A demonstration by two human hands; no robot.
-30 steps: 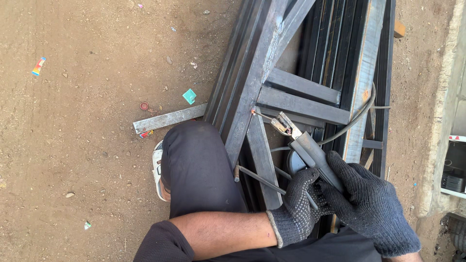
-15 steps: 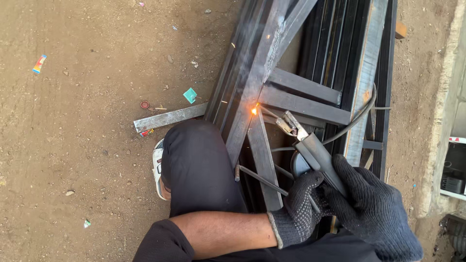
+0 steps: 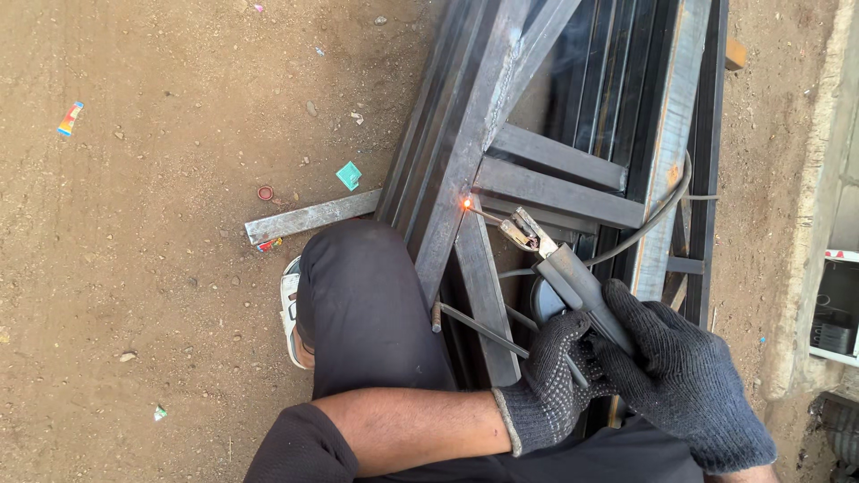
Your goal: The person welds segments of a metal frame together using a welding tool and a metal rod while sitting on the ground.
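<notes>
The bright flare at the joint has dimmed to a small orange glow since half a second ago, while your hands have barely shifted. Your right hand (image 3: 684,371) is clamped around the electrode holder (image 3: 573,277), whose welding rod (image 3: 485,214) touches the steel frame (image 3: 474,152) at the glowing spot. Your left hand (image 3: 550,380), gloved, is closed beneath it, gripping a thin spare rod (image 3: 479,328). Your knee (image 3: 358,286) rests against the frame on the dirt ground (image 3: 134,268).

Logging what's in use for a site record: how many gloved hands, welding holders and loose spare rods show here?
Dark knitted-glove hands: 2, left and right
Grey welding electrode holder: 1
Thin spare metal rods in left hand: 1 clearly visible
Total: 4
</notes>
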